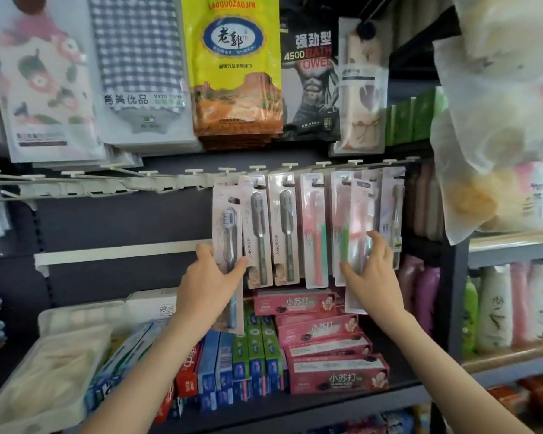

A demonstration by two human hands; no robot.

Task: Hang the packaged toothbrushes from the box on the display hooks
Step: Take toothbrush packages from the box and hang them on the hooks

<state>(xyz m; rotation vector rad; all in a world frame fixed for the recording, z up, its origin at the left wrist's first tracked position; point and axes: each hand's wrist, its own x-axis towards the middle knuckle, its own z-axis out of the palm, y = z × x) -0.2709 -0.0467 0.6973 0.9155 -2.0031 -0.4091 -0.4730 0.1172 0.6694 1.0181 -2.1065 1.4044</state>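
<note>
1. Head view, nearest first: the left hand (209, 277) grips a grey toothbrush pack (227, 227), its hole just under the hook rail (170, 182).
2. The right hand (373, 270) holds a pink toothbrush pack (358, 233) against the hung packs (282, 230).
3. Mid-hanging, I'd say; each hole needs lifting onto a hook.

We list: one grey toothbrush pack (228, 220), upright, its hanger hole below the row of white hooks (290, 166), gripped low in the left hand (209, 277). One pink-and-green toothbrush pack (358, 214), upright, held by the right hand (373, 270). Between them, hanging packs (284, 233) side by side.
</note>
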